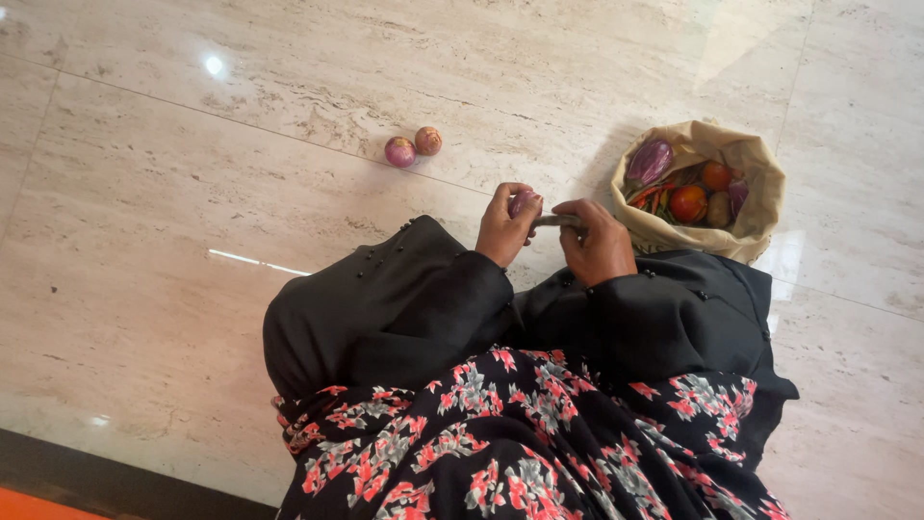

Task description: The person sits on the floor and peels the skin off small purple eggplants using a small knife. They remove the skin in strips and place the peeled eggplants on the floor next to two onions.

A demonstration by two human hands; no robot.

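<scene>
Head view: left hand [504, 227] grip closed around one small purple onion [524, 199], held above the lap. Right hand [599, 243] grip clamped on one grey knife [557, 221], touching the onion. Two round onions [414, 147] lie on the polished marble floor [192, 241]. One crumpled paper bag [741, 164] holds vegetables.

Black long sleeves with small buttons, black garment over a red-and-grey floral black cloth
</scene>
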